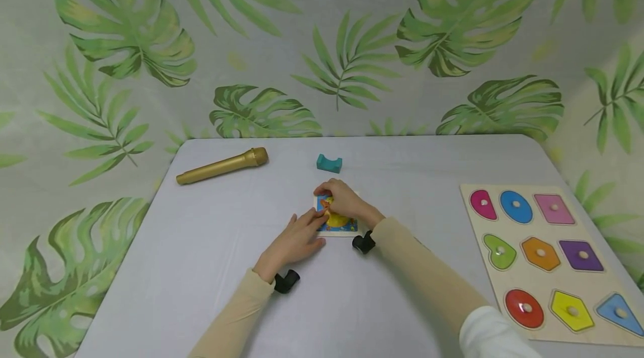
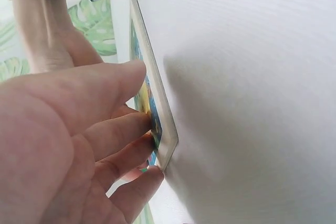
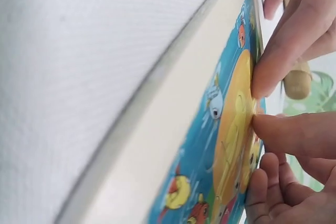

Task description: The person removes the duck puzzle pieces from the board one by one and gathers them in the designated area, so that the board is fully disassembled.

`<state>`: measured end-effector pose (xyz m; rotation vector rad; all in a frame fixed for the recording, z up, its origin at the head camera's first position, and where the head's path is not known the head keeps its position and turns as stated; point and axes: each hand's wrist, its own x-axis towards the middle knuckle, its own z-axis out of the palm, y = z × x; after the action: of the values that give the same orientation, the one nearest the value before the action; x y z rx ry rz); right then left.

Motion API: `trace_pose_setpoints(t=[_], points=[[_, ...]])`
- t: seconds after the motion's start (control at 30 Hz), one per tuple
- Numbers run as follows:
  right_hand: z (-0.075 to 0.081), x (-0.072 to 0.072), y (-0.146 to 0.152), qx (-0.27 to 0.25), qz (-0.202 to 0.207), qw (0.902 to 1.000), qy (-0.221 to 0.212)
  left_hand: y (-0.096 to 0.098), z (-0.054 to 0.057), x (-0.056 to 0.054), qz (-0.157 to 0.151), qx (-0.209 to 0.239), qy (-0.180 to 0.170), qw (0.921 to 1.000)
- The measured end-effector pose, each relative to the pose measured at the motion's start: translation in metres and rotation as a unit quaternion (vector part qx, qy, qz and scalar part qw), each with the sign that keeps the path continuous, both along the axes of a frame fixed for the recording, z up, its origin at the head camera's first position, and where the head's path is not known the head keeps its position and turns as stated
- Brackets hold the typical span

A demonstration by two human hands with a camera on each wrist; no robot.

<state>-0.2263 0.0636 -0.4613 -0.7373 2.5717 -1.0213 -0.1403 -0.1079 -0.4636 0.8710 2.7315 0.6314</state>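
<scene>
A small square picture puzzle (image 1: 342, 228) with a pale wooden border lies mid-table, its blue and yellow cartoon picture facing up. My left hand (image 1: 297, 238) reaches in from its left, fingers nearly straight, with fingertips on the picture and along the wooden edge (image 2: 160, 90). From above and the right, my right hand (image 1: 344, 200) leans over the puzzle. Its thumb (image 3: 294, 135) presses on the yellow part, close to a left fingertip, and its other fingers bend at the picture's far side. I cannot tell whether they pinch a piece.
Beyond the hands sits a teal notched block (image 1: 329, 164). A gold microphone (image 1: 223, 166) lies at the back left. On the right is a wooden shape board (image 1: 513, 285) with several coloured knobbed pieces. A leaf-patterned cloth (image 1: 352, 67) hangs behind the table.
</scene>
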Motion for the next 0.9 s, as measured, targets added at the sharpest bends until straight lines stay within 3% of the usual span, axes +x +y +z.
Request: trace_pose_setpoints(t=[0.27,0.47,0.67,0.8,0.9], points=[[-0.0038,-0.0007,0.0024,-0.015,0.003,0.9998,0.011,0.0007,0.0026,-0.0009,-0.009,-0.001,0.007,0.9999],[-0.0070,-0.0009,0.0011,-0.027,-0.021,0.9989,0.032,0.0000,0.0053,-0.0005,-0.007,-0.003,0.000,1.0000],[-0.0074,-0.0007,-0.0001,-0.004,-0.028,0.9974,0.067,-0.0002,0.0058,-0.0005,-0.008,-0.004,-0.003,1.0000],[-0.0055,-0.0019,0.0018,-0.004,-0.033,0.9981,0.052,0.0001,0.0062,-0.0007,-0.006,-0.007,-0.005,0.9999],[-0.0052,-0.0051,0.0055,-0.039,-0.036,0.9984,0.022,0.0001,0.0059,-0.0011,-0.005,-0.010,-0.007,0.9999]])
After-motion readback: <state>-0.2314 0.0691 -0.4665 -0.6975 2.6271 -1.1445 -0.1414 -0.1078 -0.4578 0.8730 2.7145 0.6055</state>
